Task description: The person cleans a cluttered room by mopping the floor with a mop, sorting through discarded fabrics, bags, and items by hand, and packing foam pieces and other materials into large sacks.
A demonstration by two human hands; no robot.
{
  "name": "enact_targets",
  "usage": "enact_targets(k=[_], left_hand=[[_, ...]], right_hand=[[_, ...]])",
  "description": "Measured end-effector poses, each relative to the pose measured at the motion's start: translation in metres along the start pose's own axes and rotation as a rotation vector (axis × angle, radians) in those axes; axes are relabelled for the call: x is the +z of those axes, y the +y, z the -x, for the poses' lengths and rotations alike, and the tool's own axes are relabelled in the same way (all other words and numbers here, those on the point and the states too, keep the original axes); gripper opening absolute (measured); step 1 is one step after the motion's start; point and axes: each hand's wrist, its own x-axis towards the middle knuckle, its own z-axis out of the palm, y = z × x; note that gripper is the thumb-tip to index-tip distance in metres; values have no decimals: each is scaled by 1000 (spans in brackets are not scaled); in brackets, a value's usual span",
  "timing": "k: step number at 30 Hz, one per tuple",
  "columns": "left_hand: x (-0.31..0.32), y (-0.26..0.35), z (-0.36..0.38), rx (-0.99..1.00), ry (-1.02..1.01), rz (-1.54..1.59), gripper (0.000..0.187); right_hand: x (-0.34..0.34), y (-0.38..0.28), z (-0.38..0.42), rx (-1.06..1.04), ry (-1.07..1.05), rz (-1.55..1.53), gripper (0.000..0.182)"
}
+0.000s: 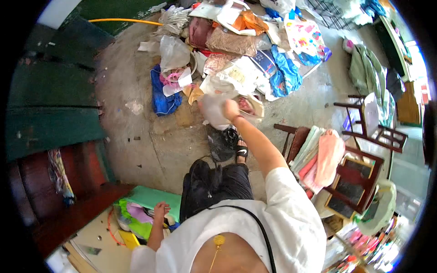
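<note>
My right hand (231, 110) is stretched forward over the near edge of a large heap of bags, cloths and papers. Its fingers are closed on a whitish, blurred plastic bag (213, 109). Just below hangs or lies a black plastic bag (222, 143), near my sandalled foot. Beside the hand is an open pale bag (256, 107) with something reddish inside. Low on the left, my left hand (161, 209) has its fingers apart and holds nothing. It is near a green box edge (152, 198) and bright green and lilac items (139, 216).
Dark green cabinets (52, 127) line the left side. At the right stand a wooden chair (364, 113) and another chair (355, 179) with folded pink cloths (328, 157). A blue cloth bag (163, 98) lies left of the heap, and a yellow hose (125, 20) behind it.
</note>
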Motion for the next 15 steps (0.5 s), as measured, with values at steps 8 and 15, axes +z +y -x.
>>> enact_targets(k=[8,15], left_hand=[[95,57,36,-20,-111,-141,25],[107,112,48,103,-35,-81,20]], right_hand=[[-99,215,76,458,-49,-194,24],[-97,322,37,345,-311,487,24]])
